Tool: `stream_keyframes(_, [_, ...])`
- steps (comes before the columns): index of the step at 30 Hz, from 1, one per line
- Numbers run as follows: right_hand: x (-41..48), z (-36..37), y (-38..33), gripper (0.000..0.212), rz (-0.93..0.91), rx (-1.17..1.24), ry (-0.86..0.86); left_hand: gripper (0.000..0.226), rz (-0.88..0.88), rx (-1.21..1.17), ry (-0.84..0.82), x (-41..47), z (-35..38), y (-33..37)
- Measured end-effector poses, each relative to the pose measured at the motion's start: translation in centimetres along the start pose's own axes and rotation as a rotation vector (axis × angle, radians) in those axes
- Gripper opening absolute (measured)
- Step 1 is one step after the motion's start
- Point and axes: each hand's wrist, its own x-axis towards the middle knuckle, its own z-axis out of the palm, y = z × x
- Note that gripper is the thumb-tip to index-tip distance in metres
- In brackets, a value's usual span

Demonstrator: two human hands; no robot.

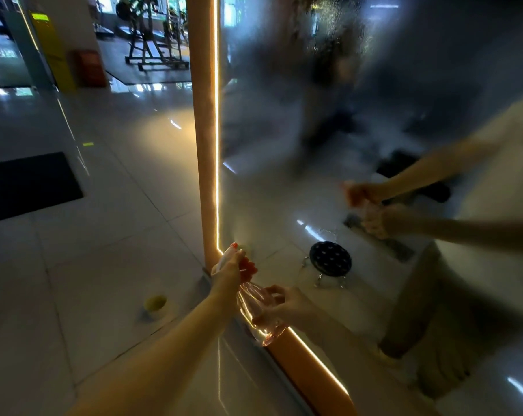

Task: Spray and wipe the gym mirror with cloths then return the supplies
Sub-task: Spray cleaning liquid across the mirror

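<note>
Clear spray bottle [249,307] by the misted mirror [374,85], left hand [230,270] curled round its red-triggered head, right hand [287,304] wrapping fingers round its body, orange lit frame [204,145]

Glossy pale tiled floor [104,265] catching streaks of light. A small round yellow-green container [156,306], blurred, sits on the tiles to the left of the fingers [249,267] and a little below them. A black mat [26,184] lies well apart, further left. Far above the fingers, exercise frames [152,52] stand on the floor.
</note>
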Motion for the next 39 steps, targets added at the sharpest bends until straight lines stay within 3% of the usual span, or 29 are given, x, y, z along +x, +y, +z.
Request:
stream_keyframes(5, [-1.5, -0.3, 2.1, 0.070, 0.039, 0.003, 0.009, 0.034, -0.057, 0.035, 0.083, -1.2, 0.6, -2.3])
stream_keyframes(9, [-3.4, -1.1, 3.9, 0.077, 0.061, -0.001, 0.007, 0.033, -0.086, 0.017, 0.035, -3.1, 1.3, -4.3])
stream_keyframes(14, [-7.1, -2.2, 5.9, 0.055, 0.049, -0.011, 0.018, 0.028, -0.097, -0.008, -0.088, -6.1, 1.8, -6.5])
stream_keyframes(18, [-8.7, -2.2, 7.2, 0.049, 0.028, -0.015, 0.033, 0.032, -0.088, -0.004, 0.003, -7.7, 2.4, -7.7])
stream_keyframes(24, [-10.1, -1.3, 9.1, 0.057, 0.019, 0.018, 0.049, 0.027, -0.024, 0.087, 0.075, -10.6, 2.7, -7.8])
stream_keyframes(32, [-11.3, 0.3, 8.8, 0.063, -0.038, -0.036, 0.090, 0.037, -0.066, 0.025, -0.072, -13.1, 0.9, -6.0])
stream_keyframes(37, [-11.4, 0.5, 9.7, 0.054, 0.004, -0.009, 0.111, 0.031, -0.088, 0.041, 0.005, -12.8, 1.5, -7.0])
stream_keyframes(39, [-11.0, 0.3, 10.0, 0.062, 0.045, -0.006, 0.118, 0.031, -0.111, 0.066, 0.008, -12.3, 1.9, -7.8])
